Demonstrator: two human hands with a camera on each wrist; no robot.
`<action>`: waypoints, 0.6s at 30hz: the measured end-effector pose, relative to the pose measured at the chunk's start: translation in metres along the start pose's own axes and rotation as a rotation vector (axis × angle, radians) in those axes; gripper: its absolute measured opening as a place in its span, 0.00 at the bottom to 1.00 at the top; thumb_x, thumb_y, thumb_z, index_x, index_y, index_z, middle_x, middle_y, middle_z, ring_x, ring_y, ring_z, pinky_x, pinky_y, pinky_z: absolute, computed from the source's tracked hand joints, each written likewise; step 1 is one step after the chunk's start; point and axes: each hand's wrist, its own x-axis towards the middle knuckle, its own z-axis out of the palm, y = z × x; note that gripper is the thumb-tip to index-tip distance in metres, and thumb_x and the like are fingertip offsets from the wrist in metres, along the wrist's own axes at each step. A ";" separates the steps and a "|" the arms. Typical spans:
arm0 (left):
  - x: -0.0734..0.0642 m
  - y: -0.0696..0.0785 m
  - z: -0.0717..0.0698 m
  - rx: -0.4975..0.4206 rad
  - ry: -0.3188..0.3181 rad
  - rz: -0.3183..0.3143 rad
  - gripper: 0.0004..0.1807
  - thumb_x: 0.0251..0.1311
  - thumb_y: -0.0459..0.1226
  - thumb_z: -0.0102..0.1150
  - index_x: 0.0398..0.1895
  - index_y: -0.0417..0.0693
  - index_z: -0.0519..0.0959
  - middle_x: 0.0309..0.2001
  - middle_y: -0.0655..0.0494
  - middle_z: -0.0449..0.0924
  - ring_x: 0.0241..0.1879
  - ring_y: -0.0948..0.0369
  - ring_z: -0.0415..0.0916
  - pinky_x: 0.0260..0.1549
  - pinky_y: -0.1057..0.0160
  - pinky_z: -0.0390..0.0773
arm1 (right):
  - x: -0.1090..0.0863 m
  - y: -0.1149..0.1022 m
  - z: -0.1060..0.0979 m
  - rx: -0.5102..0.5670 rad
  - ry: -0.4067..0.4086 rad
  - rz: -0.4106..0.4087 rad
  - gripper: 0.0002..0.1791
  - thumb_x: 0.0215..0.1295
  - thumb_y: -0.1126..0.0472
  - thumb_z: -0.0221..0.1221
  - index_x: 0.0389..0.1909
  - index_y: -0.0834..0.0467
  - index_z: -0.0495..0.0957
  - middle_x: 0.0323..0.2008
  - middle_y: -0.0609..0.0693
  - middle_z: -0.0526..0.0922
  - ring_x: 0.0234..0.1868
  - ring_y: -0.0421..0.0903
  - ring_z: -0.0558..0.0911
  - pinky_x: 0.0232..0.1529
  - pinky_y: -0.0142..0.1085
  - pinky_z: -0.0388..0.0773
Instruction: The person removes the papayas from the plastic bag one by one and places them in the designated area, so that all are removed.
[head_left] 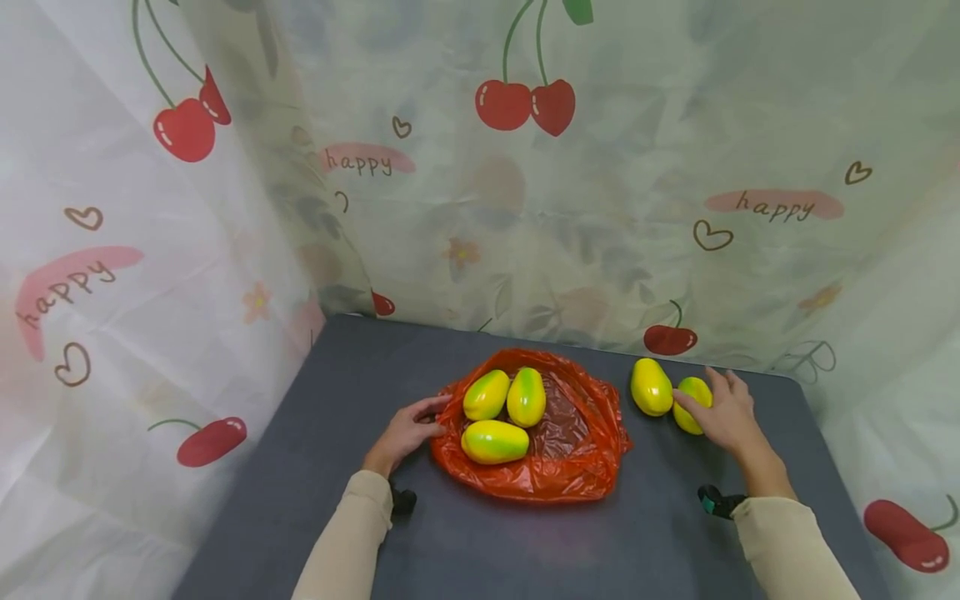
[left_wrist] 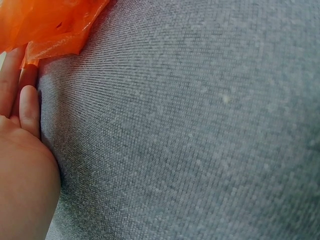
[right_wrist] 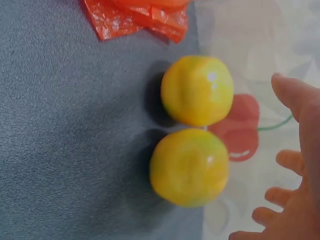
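Note:
A red plastic bag (head_left: 581,487) lies spread with its mouth up on the table. Inside, on its left side, are three glossy yellow-green oval fruits (head_left: 495,442), mango-like in shape. My left hand (head_left: 405,433) holds the bag's left rim between thumb and fingers; in the left wrist view some fingertips are hidden by the orange-looking plastic (left_wrist: 55,25). Right of the bag lie two more such fruits, the left one (head_left: 651,387) beside the right one (head_left: 693,407). My right hand (head_left: 731,417) hovers over the right fruit, fingers spread and thumb out, gripping nothing.
The dark grey cloth-covered table (head_left: 525,550) ends at a hanging curtain (head_left: 600,250) printed with cherries, close behind the two loose fruits. More curtain (head_left: 97,333) hangs along the left side and the right.

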 end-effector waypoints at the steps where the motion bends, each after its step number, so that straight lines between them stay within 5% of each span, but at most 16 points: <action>1: 0.000 0.000 0.000 0.001 0.000 -0.001 0.29 0.60 0.39 0.69 0.66 0.68 0.78 0.65 0.57 0.79 0.68 0.53 0.73 0.72 0.45 0.68 | -0.001 -0.002 0.000 -0.009 0.002 -0.010 0.58 0.70 0.29 0.49 0.80 0.69 0.41 0.77 0.79 0.32 0.73 0.85 0.40 0.65 0.80 0.49; 18: 0.000 0.000 -0.001 -0.001 -0.002 0.004 0.29 0.61 0.39 0.69 0.65 0.69 0.78 0.65 0.58 0.79 0.67 0.53 0.73 0.71 0.46 0.70 | -0.020 -0.063 0.010 -0.059 -0.005 -0.194 0.56 0.69 0.31 0.54 0.83 0.59 0.40 0.79 0.73 0.33 0.75 0.81 0.41 0.64 0.81 0.49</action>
